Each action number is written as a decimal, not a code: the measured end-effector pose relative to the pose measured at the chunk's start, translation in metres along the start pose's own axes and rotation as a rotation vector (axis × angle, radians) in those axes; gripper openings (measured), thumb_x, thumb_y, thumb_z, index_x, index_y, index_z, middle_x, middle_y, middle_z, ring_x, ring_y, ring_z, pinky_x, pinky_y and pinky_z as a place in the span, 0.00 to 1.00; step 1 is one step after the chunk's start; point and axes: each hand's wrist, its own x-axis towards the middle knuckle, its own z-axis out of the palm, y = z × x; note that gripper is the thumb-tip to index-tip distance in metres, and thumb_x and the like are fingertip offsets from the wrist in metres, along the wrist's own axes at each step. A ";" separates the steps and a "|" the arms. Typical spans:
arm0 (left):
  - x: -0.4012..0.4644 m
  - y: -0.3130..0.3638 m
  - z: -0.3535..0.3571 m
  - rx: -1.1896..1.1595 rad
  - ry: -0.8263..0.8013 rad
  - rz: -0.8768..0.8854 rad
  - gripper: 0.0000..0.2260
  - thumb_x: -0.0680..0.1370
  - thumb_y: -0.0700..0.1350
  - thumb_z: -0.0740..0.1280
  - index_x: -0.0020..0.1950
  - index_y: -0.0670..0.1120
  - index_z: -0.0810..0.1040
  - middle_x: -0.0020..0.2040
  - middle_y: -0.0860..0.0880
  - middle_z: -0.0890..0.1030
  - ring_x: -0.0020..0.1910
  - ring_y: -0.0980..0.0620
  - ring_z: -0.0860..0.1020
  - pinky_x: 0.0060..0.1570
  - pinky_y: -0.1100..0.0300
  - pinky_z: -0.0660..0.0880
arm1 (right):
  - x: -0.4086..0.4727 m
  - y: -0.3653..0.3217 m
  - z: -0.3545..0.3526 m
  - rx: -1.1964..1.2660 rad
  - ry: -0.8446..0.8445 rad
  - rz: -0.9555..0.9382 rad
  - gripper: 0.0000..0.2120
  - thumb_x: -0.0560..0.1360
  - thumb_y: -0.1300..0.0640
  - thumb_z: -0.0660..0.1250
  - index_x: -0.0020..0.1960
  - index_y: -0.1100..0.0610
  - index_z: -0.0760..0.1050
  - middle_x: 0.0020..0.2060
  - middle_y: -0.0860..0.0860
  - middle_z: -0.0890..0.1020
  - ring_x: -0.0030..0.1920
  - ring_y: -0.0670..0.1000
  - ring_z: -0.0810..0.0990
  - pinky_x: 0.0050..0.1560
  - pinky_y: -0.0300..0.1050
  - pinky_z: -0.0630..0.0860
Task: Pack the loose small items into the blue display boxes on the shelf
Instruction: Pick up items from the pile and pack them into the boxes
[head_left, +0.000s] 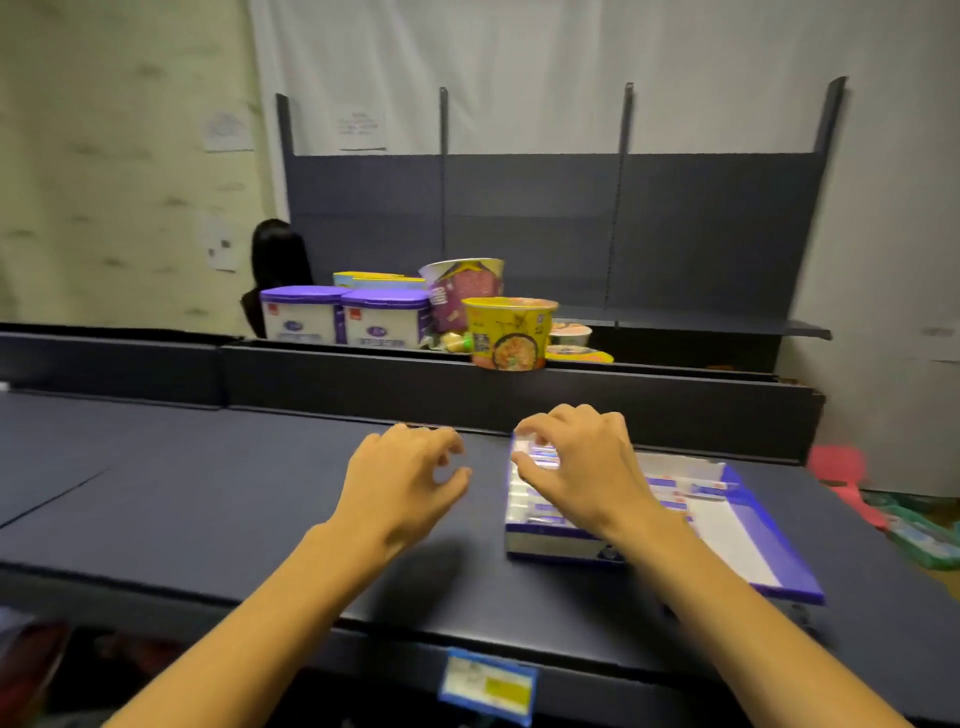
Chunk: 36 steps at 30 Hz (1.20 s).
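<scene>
1. A dark shelf (208, 493) runs across the view, with both of the person's bare forearms reaching over it.
2. A blue display box (737, 545) lies open on the right part of the shelf, its white inside showing and its flap folded out toward the right.
3. Small white and blue packets (535, 512) sit in rows in the left part of the box; a few more (696, 488) lie near its far wall. Their print is too blurred to read.
4. The right hand (582, 467) is over the far left corner of the box, fingers curled down and pinching one packet (537, 452) between thumb and fingertips.
5. The left hand (405, 478) hovers over bare shelf just left of the box, fingers loosely curled. It holds nothing and does not touch the box.
6. A blue-edged price tag (488, 686) with a yellow patch hangs on the shelf's front edge; its writing cannot be read.
7. Beyond the back rail stand two white tubs (348, 319) with purple lids, each with a small red mark on the label, text unreadable.
8. Right of the tubs are a yellow noodle bowl (509, 332) with a food photo and, behind it, a tilted purple bowl (462, 291); the brands cannot be made out.
9. Paper notices (361, 127) hang on the far wall, too small to read.
10. A person's dark hair (278, 260) shows behind the tubs.
</scene>
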 end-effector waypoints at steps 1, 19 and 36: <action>-0.008 -0.012 -0.007 0.006 0.006 -0.012 0.14 0.76 0.57 0.64 0.59 0.54 0.77 0.53 0.56 0.81 0.53 0.54 0.76 0.51 0.59 0.71 | 0.003 -0.014 0.006 -0.001 -0.014 -0.017 0.17 0.78 0.42 0.60 0.64 0.45 0.73 0.56 0.45 0.78 0.58 0.47 0.72 0.57 0.45 0.62; -0.143 -0.309 -0.150 0.186 0.014 -0.253 0.14 0.75 0.57 0.65 0.59 0.54 0.76 0.51 0.55 0.82 0.54 0.51 0.76 0.47 0.58 0.68 | 0.070 -0.345 0.128 0.193 -0.019 -0.265 0.17 0.77 0.45 0.64 0.63 0.50 0.75 0.53 0.50 0.79 0.56 0.52 0.74 0.57 0.50 0.68; -0.209 -0.534 -0.220 0.266 0.084 -0.384 0.16 0.76 0.57 0.65 0.61 0.56 0.74 0.49 0.56 0.81 0.52 0.53 0.76 0.53 0.56 0.70 | 0.160 -0.534 0.245 0.255 -0.110 -0.421 0.18 0.77 0.46 0.65 0.64 0.50 0.74 0.53 0.50 0.79 0.55 0.53 0.74 0.53 0.48 0.73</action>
